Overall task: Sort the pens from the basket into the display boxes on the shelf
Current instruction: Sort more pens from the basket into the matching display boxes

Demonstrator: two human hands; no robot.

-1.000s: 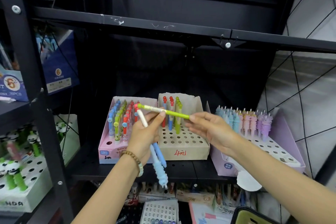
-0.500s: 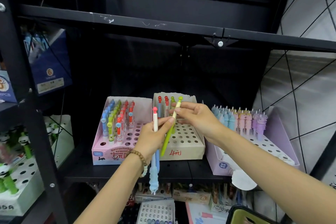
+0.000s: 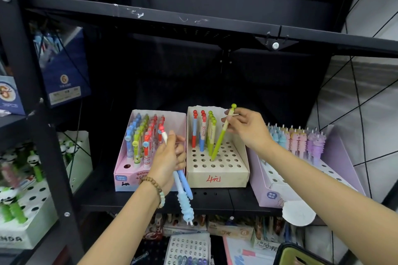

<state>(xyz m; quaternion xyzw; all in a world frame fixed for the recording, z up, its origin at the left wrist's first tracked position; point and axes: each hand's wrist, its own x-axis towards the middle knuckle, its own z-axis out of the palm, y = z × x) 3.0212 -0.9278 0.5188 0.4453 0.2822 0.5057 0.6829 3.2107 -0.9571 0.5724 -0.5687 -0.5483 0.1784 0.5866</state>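
Head view, recorded left to right. Far left, on the adjoining rack: white box (image 3: 25,217) of panda-topped pens. On the black shelf (image 3: 215,200), 3 display boxes side by side.

First, pink display box (image 3: 127,176): rear rows stocked with blue, green and red pens. Directly before its right front corner, left hand (image 3: 168,157), beaded bracelet (image 3: 153,186) at the wrist, fingers curled tight round a bundle of pens (image 3: 182,180). Within the bundle, white pen (image 3: 164,136) with red top pointing up, light-blue ribbed pen (image 3: 185,206) hanging down past the shelf edge.

Second, beige display box (image 3: 217,178), just beside the pink one, red marking on the front wall: red-topped and green-topped pens standing at the rear left. Green pen (image 3: 219,142) tilted, tip at a hole near the box's middle, top leaning right. Upper end pinched between thumb and fingers of right hand (image 3: 247,129), above the box's rear right.

Third, lilac display box (image 3: 269,187): pastel ribbed pens along the back rows.

Bottom right corner: basket (image 3: 284,253), only partly in frame.
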